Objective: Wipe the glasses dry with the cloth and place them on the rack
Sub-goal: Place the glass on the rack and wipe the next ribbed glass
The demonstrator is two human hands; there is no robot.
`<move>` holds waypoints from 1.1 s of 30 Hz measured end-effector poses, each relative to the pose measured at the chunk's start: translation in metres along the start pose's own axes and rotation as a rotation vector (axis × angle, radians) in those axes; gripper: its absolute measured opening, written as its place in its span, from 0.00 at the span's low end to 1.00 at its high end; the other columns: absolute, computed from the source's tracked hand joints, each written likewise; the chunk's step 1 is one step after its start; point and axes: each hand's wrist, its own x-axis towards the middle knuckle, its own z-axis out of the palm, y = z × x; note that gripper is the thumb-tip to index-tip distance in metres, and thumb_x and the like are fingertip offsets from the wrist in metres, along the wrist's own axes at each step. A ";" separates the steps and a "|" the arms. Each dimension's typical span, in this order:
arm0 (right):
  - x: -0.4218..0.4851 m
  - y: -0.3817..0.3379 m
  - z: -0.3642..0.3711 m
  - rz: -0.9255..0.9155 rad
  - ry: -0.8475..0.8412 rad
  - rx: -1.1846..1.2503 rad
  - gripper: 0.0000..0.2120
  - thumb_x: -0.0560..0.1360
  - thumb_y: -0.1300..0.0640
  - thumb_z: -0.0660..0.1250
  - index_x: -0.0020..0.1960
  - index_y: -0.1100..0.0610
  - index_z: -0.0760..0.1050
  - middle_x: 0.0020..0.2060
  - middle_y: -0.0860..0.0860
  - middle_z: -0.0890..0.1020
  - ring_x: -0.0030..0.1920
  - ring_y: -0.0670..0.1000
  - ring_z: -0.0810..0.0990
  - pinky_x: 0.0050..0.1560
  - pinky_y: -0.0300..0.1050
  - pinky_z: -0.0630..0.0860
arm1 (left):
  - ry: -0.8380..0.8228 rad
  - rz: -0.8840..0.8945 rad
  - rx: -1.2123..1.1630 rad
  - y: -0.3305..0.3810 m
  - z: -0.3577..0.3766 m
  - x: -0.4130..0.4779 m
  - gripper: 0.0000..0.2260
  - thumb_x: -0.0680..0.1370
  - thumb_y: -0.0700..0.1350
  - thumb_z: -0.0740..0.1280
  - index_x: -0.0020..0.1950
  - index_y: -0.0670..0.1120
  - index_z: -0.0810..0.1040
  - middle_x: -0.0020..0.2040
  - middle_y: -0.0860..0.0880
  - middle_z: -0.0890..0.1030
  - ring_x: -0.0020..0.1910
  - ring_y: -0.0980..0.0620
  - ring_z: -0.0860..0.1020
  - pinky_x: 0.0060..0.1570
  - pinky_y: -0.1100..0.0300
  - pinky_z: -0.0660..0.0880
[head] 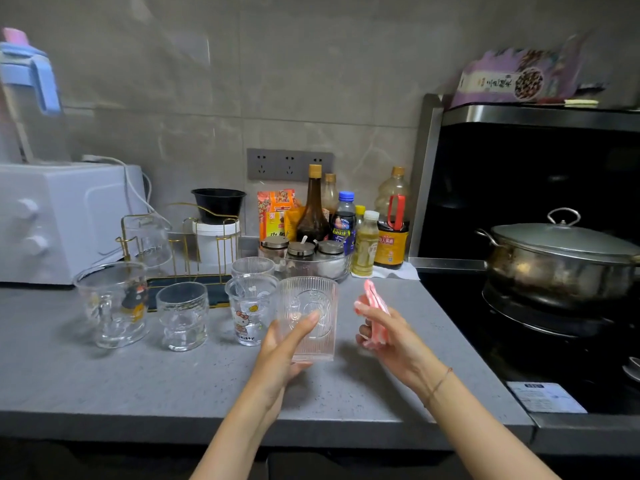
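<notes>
At the far left of the bench [86,379] sits the white oven [59,220], and just in front of it the gold wire rack [180,237] with one glass [147,240] already hung upside down on it. That rack is where my glass must end up, and three others stand between it and me: the printed mug [112,303], the small stemmed glass [182,318] and the cartoon cat glass [250,311], with another ribbed glass [252,266] behind that one.

My left hand [280,355] has the ribbed tumbler [308,317] lifted upright off the bench, my fingers [304,323] wrapped round its lower wall and base. I judge the wiping is what I am on now. To do it well I should keep my grip low and firm, since wet ribbed glass is slippery, push the cloth down inside to the bottom, then turn the tumbler against it so the grooves outside get dried too.

My right hand [384,337] is just beside the tumbler, apart from it, fingers pinching the pink-and-white cloth [374,315], which is bunched narrow; I would open it out first.

Behind are sauce bottles [346,223] and seasoning jars [301,252], and further right the stove with its lidded pot [561,261]. Carrying the tumbler to the rack, I must pass over the standing glasses without clipping them.
</notes>
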 end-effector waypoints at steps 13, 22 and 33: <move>-0.013 0.000 0.003 0.143 0.141 0.370 0.21 0.80 0.49 0.56 0.57 0.67 0.74 0.42 0.63 0.83 0.46 0.61 0.78 0.56 0.61 0.71 | -0.011 -0.065 -0.014 -0.004 -0.004 -0.001 0.32 0.64 0.55 0.79 0.65 0.52 0.75 0.56 0.51 0.84 0.51 0.54 0.84 0.53 0.53 0.78; -0.042 0.004 0.062 -0.508 0.016 -0.214 0.18 0.83 0.48 0.49 0.65 0.48 0.73 0.60 0.32 0.75 0.64 0.31 0.69 0.58 0.28 0.66 | -0.082 -0.109 -0.074 0.003 0.020 -0.014 0.24 0.72 0.64 0.60 0.61 0.52 0.77 0.55 0.47 0.85 0.56 0.48 0.82 0.60 0.48 0.76; -0.065 0.002 0.084 -0.974 0.135 -0.881 0.20 0.78 0.37 0.46 0.69 0.30 0.63 0.70 0.36 0.56 0.71 0.39 0.52 0.66 0.24 0.52 | -0.122 0.093 -0.055 0.013 0.027 -0.021 0.26 0.74 0.65 0.57 0.68 0.55 0.73 0.59 0.53 0.83 0.55 0.58 0.82 0.50 0.58 0.80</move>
